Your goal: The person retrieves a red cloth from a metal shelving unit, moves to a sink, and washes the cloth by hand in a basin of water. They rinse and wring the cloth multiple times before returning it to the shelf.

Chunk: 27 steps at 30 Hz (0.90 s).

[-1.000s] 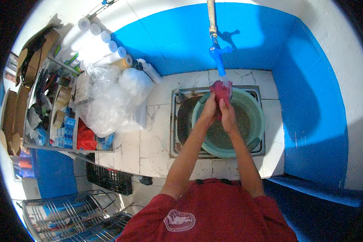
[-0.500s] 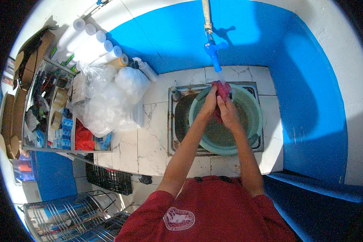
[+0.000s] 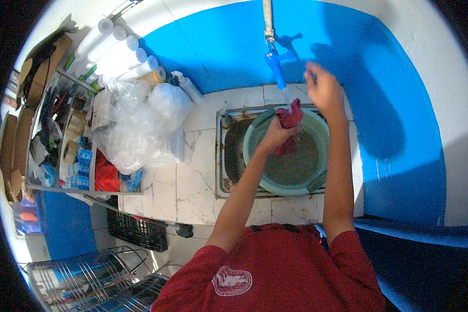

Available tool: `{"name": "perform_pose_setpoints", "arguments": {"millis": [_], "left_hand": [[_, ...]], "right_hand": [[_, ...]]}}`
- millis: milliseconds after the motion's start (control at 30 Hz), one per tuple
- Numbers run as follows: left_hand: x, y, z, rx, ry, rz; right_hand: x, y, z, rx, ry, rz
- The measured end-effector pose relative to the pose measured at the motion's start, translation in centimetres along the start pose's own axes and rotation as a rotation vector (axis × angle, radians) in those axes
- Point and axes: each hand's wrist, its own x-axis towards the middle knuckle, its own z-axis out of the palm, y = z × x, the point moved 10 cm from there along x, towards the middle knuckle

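A wet dark-red cloth [image 3: 290, 116] hangs bunched over the basin, with my left hand [image 3: 276, 136] closed on it. Water runs down onto the cloth from the blue tap [image 3: 274, 65]. My right hand [image 3: 323, 92] is raised to the right of the tap, apart from the cloth and with nothing seen in it. Its fingers are a little bent and spread, slightly blurred, nearest to the tap handle. Below both hands, a pale green basin [image 3: 323, 139] holding murky water sits in the metal sink [image 3: 221, 171].
Left of the sink, clear plastic bags [image 3: 135, 130] lie heaped on the tiled counter [image 3: 195, 166]. A spray bottle [image 3: 187, 87] and several white rolls [image 3: 112, 49] stand behind them. A shelf unit [image 3: 83, 191] with tapes is further left. Below the counter is a black crate [image 3: 136, 230].
My right hand has let go of the cloth and moved up and right, near the tap. My left hand keeps the cloth under the water.
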Motion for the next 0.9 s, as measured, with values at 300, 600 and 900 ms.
{"name": "perform_pose_setpoints", "arguments": {"millis": [300, 600, 900], "left_hand": [[-0.5, 4.0, -0.7, 0.121, 0.069, -0.031], [-1.1, 2.5, -4.3, -0.361, 0.381, -0.03], [-3.4, 3.2, -4.5, -0.576, 0.515, 0.038]], "right_hand": [[-0.2, -8.7, -0.9, 0.478, 0.134, -0.17], [-5.4, -4.8, 2.0, 0.642, 0.119, -0.173], [-26.0, 3.8, 23.0, 1.923, -0.108, 1.137]]}}
